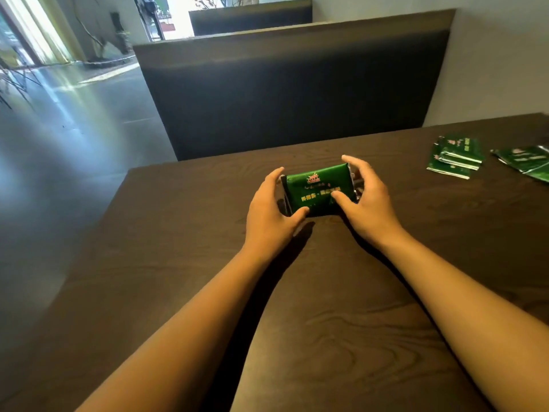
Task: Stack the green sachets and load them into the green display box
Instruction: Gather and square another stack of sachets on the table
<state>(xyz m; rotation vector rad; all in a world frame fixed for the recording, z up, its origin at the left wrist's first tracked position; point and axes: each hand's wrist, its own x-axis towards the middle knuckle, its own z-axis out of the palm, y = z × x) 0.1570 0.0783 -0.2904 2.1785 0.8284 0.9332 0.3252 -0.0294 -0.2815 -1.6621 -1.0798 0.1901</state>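
On the dark table (pixel 326 292), left hand (pixel 269 209) and right hand (pixel 367 200) grip a stack of green sachets (pixel 318 188) with curled fingers

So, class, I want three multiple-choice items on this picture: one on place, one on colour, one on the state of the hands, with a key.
1. Where do the loose sachets lie on the table?
A. far right
B. near left corner
C. under the forearms

2. What colour is the stack of sachets?
A. red
B. green
C. white

3. How do the hands meet the stack?
A. both flat on the table, away from it
B. only one touches it
C. left hand and right hand hold its two ends

Key: 1 A, they lie by the right edge; 2 B, its top face is green with pale print; 3 C, fingers of both hands curl round its ends.
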